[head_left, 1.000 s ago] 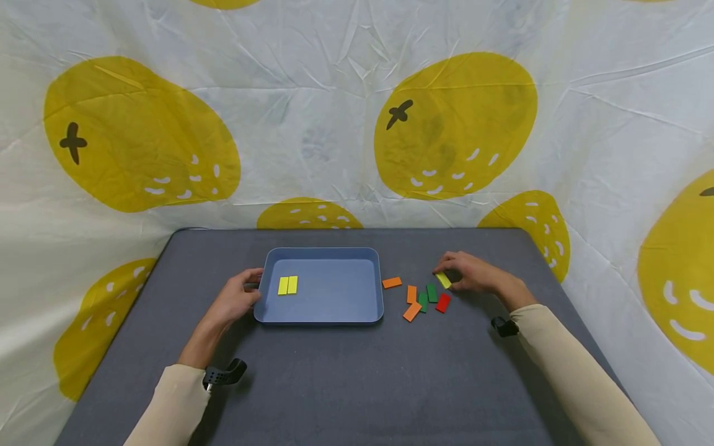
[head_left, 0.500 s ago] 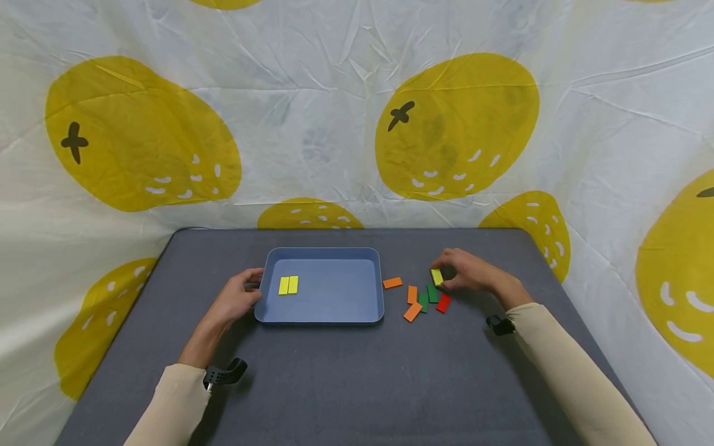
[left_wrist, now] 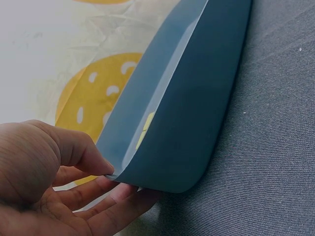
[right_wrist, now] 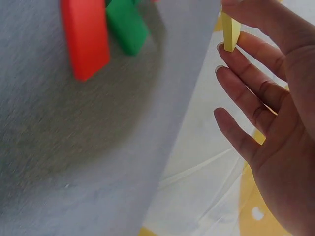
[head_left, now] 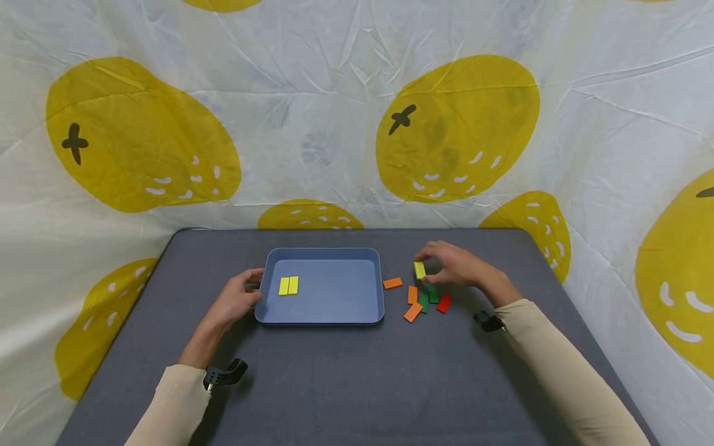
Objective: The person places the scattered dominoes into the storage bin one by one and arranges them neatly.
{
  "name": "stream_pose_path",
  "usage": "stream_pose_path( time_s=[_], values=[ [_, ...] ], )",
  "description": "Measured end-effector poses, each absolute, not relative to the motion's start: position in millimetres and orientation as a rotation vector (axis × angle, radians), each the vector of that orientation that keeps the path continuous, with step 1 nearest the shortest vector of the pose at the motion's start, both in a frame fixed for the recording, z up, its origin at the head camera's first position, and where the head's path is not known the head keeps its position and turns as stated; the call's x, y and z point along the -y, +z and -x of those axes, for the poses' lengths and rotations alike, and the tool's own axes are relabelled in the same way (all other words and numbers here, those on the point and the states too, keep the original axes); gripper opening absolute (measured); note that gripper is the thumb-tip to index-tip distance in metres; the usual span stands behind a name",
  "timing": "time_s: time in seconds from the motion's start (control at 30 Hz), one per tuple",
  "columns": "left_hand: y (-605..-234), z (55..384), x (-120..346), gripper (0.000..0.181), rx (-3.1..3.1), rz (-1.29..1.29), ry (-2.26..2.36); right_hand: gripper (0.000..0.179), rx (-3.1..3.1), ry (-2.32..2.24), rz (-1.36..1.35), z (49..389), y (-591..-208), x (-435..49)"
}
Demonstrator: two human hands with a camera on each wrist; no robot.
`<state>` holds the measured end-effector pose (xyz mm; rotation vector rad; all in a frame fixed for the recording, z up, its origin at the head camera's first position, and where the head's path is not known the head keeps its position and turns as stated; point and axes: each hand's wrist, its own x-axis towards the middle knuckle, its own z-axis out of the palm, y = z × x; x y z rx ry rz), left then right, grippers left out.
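Observation:
A yellow rectangular block (head_left: pixel 419 270) is pinched between the thumb and fingers of my right hand (head_left: pixel 454 266), held above the table just beyond the loose blocks. In the right wrist view the same yellow block (right_wrist: pixel 230 32) shows at the fingertips, the lower fingers spread. My left hand (head_left: pixel 237 294) holds the left end of the blue tray (head_left: pixel 334 317). In the left wrist view, its thumb lies on the tray rim (left_wrist: pixel 116 176) and its fingers are against the outer wall. Two yellow blocks (head_left: pixel 288 285) lie side by side inside the tray, towards its left.
Right of the tray lie orange blocks (head_left: pixel 412 295), two green blocks (head_left: pixel 432 293) and a red block (head_left: pixel 444 303), some touching or overlapping. The grey cloth-covered table (head_left: pixel 346 384) ends at a white curtain (head_left: pixel 312 136) with yellow fruit prints.
My right hand has lifted the yellow block and carried it left towards the tray, turning it more upright. The left hand and the tray have stayed in place.

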<state>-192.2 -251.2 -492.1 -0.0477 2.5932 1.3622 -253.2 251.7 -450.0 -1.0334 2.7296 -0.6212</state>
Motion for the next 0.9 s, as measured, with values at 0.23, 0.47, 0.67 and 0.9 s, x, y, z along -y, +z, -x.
stream_pose_path(
  time_s=[0.23,0.47,0.67,0.9],
  values=[
    [-491,191,251,0.062,-2.579,0.036,1.373,0.042,-2.76,-0.602,1.05,254,-446,-236],
    [-490,189,250,0.062,-2.561,0.038,1.388,0.043,-2.756,-0.616,1.089,252,-440,-220],
    [-491,190,251,0.062,-2.561,0.027,1.392,0.042,-2.743,-0.622,1.153,253,-437,-207],
    [-492,192,252,0.062,-2.56,0.027,1.396,0.043,-2.716,-0.596,1.175,257,-433,-188]
  ],
)
